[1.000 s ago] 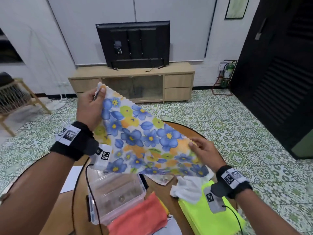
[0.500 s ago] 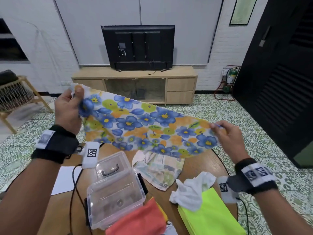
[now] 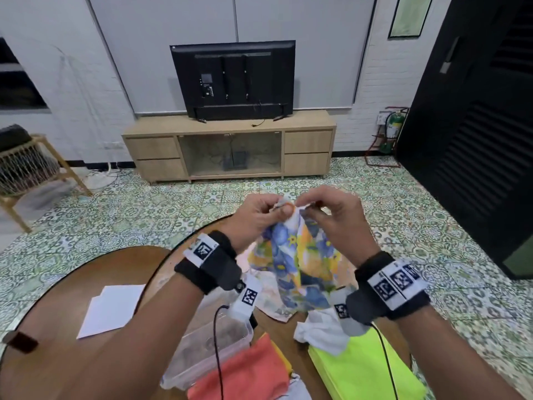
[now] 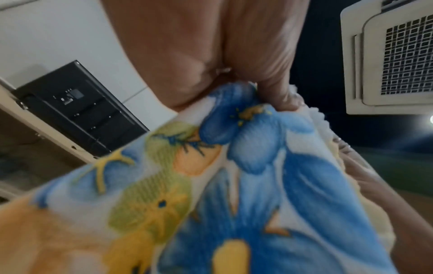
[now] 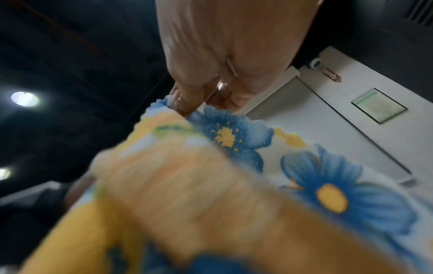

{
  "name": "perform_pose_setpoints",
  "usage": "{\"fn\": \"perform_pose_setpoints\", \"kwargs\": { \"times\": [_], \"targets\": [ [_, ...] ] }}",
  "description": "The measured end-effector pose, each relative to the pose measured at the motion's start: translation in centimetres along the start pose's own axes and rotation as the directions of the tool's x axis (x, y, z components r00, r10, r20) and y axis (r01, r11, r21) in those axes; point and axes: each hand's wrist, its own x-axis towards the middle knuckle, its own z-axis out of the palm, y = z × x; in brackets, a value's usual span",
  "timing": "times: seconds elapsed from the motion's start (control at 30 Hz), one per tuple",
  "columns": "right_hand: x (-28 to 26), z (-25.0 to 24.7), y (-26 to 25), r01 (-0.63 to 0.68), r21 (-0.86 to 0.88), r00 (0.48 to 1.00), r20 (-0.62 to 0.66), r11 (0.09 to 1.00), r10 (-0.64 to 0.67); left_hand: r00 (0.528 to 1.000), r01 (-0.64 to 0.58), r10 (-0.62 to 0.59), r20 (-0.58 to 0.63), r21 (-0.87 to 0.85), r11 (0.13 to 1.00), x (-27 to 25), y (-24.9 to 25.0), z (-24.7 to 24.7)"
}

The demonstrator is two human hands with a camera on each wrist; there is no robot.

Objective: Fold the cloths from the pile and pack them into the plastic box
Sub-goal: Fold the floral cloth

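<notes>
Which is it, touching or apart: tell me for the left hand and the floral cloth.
Touching. The left wrist view shows the left hand pinching the floral cloth at its top edge.

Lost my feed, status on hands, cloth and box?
Left hand and right hand pinch the floral cloth top, close together. Cloth hangs above the table. Box open; nothing blocking.

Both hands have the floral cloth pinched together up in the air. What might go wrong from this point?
Both the left hand and right hand pinch only the top edge of the floral cloth, so a corner may slip and spoil the fold. Its hanging end drapes near the crumpled white cloth and could drag it. The plastic box sits partly under the orange cloth, which might hinder packing.
</notes>
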Motion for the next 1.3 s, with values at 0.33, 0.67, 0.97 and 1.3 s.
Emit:
{"fn": "perform_pose_setpoints", "kwargs": {
  "times": [0.33,0.67,0.97,1.3],
  "targets": [
    [-0.9,-4.1,-1.5,-0.133,0.312,0.971,-0.15,0.941,0.187,0.975,-0.193,0.112,-0.193,-0.477,0.858,-2.0,3.1,-2.9],
    [-3.2,-10.8,2.1,-0.32,-0.245,0.86,-0.479,0.915,0.173,0.664,-0.095,0.115,-0.739,0.069,0.993,-5.1,1.4,-13.0],
    [-1.6,-9.2,-1.0,-0.11,0.084,0.969,-0.212,0.99,0.126,0.895,-0.036,-0.099,-0.434,-0.292,0.956,-4.6,1.8,-10.4],
    [-0.9,0.4,-1.6,-0.14,0.325,0.974,-0.127,0.935,0.19,0.99,-0.11,0.07,-0.123,-0.359,0.927,1.0,1.3,2.7]
  ]
}}
